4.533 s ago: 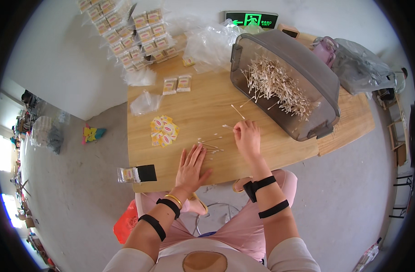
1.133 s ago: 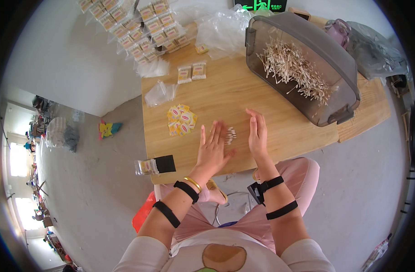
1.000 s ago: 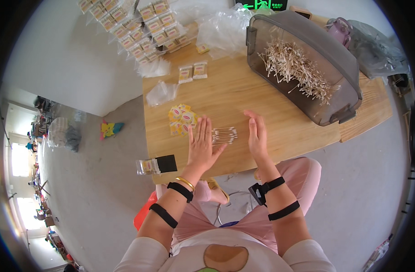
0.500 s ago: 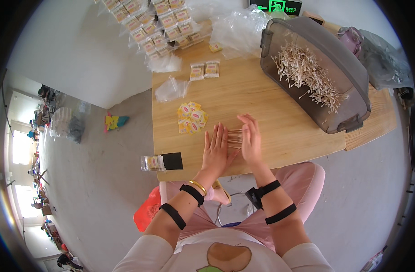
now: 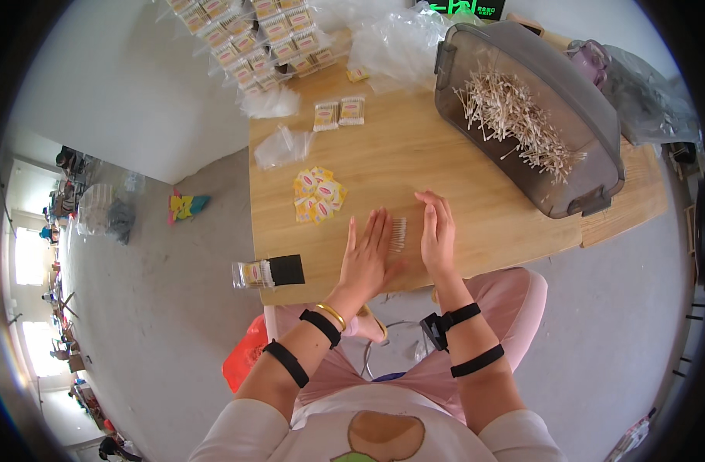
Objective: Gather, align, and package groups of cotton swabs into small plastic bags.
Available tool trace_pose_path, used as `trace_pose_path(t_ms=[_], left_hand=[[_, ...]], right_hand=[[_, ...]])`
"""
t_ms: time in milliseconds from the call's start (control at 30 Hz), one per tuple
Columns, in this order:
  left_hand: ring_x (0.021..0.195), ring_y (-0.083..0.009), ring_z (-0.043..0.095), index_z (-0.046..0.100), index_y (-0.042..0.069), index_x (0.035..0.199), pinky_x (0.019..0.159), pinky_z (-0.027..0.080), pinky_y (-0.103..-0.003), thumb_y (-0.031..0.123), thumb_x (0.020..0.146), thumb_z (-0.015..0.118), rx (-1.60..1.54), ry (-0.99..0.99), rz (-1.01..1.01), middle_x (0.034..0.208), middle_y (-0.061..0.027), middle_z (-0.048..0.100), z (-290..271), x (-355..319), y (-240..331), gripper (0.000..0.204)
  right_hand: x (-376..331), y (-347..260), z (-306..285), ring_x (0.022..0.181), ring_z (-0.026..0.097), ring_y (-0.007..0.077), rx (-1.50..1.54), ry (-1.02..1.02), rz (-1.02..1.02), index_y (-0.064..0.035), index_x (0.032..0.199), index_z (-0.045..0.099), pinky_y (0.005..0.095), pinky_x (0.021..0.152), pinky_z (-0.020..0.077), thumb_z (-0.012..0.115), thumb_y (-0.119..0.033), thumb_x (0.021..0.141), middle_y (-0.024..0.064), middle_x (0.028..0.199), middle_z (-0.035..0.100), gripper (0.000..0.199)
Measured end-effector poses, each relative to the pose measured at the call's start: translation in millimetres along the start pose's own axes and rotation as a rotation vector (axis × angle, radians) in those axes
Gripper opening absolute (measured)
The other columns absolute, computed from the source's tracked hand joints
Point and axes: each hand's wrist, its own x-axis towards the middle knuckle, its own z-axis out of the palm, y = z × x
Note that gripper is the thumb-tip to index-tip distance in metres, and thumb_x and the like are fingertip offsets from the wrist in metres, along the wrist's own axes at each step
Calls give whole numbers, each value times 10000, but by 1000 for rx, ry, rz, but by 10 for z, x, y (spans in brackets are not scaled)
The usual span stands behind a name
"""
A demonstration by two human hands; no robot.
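Your left hand (image 5: 365, 260) & right hand (image 5: 437, 235) have just closed in w/ flat open palms, squeezing the loose swabs into a tidy little bundle (image 5: 398, 233) between them on the wooden table (image 5: 476, 200), near its front edge.

cotton swab bundle (image 5: 399, 233) partly hidden between hands

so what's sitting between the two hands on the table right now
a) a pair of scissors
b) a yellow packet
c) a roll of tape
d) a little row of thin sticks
d: a small bundle of thin sticks lies on the wooden table, with the left hand and right hand flat on either side.
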Motion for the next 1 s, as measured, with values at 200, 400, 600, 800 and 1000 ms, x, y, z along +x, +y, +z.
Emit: trace_pose_path(t_ms=[200, 400, 600, 800, 1000], left_hand=[[1568, -338, 243, 306, -77, 1567, 1258, 79, -619, 572, 954, 589, 35, 64, -44, 1640, -249, 323, 10, 231, 36, 937], [1568, -327, 248, 302, -76, 1570, 1257, 67, -625, 607, 945, 582, 107, 55, -75, 1638, -247, 329, 15, 331, 31, 967], [1575, -315, 232, 287, -70, 1579, 1261, 55, -615, 627, 933, 586, 129, 25, -112, 1649, -234, 318, 20, 455, 7, 997], [1585, -296, 205, 295, -64, 1579, 1271, 21, -592, 657, 920, 582, 161, 30, -139, 1661, -220, 305, 50, 564, -16, 1018], [1585, -306, 201, 291, -68, 1579, 1275, 24, -578, 671, 925, 568, 119, 25, -88, 1663, -225, 296, -30, 552, -34, 1025]], right_hand=[[-8, 34, 15, 1271, 585, 404, -2, 19, -7, 10, 1184, 664, 443, 1062, 461, 408, -157, 1091, 239, 1241, 644, 320], [-14, 81, 38, 1225, 594, 419, -25, 39, -21, 6, 1166, 667, 449, 1040, 467, 426, -158, 1077, 246, 1233, 648, 304], [-25, 100, 42, 1174, 600, 425, -26, 55, -18, -4, 1162, 669, 458, 1017, 472, 436, -158, 1071, 246, 1226, 648, 294], [-24, 86, 43, 1136, 611, 409, -49, 74, -47, -11, 1149, 672, 439, 996, 480, 435, -156, 1076, 233, 1194, 654, 288], [-19, 80, 41, 1116, 604, 403, -45, 71, -50, -7, 1134, 664, 444, 984, 479, 439, -163, 1079, 219, 1180, 654, 280]])
